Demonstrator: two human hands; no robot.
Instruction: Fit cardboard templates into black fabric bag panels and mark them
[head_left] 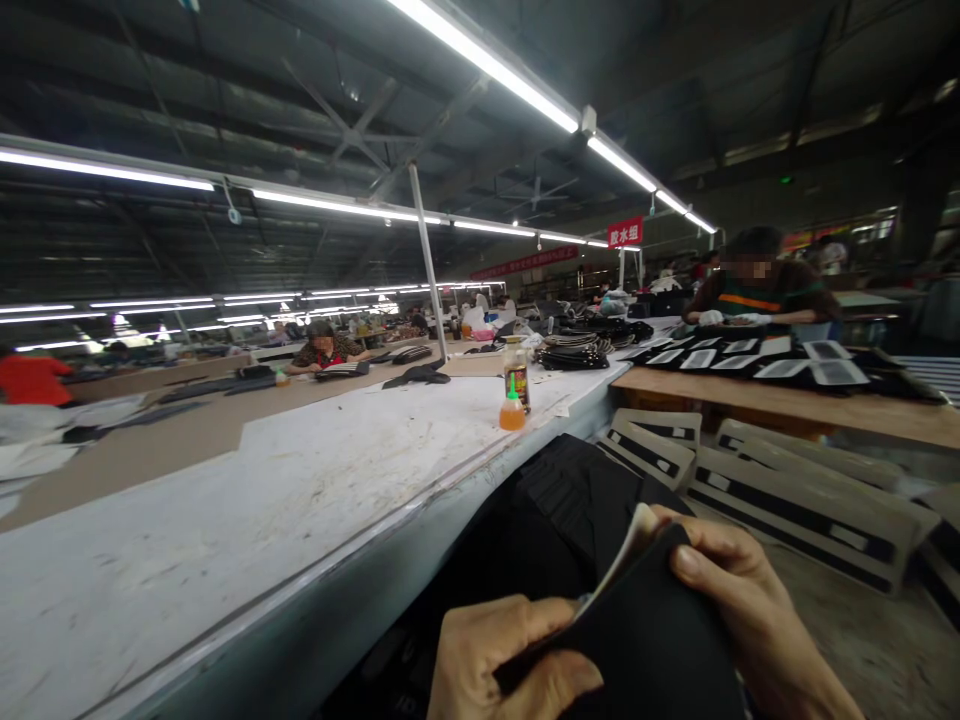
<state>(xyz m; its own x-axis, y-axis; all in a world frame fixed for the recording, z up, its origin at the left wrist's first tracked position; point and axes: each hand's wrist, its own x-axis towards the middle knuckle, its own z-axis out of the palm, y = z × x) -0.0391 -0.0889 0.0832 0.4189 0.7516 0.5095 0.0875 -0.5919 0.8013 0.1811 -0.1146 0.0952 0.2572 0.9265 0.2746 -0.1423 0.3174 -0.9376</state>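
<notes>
Both my hands hold one black flat fabric piece [652, 640] with a pale underside edge, low in the view. My left hand [502, 660] pinches its near left edge between thumb and fingers. My right hand [742, 600] grips its upper right corner, thumb on top. Under the piece lies a heap of more black pieces [555, 510] beside the white worktable [247, 520].
A small orange glue bottle [512, 410] and a jar [517, 368] stand on the white table. Grey-and-black panels [795, 500] lie to the right. A person [757, 285] works at a wooden bench [787, 400] laid with pieces; other workers sit far left.
</notes>
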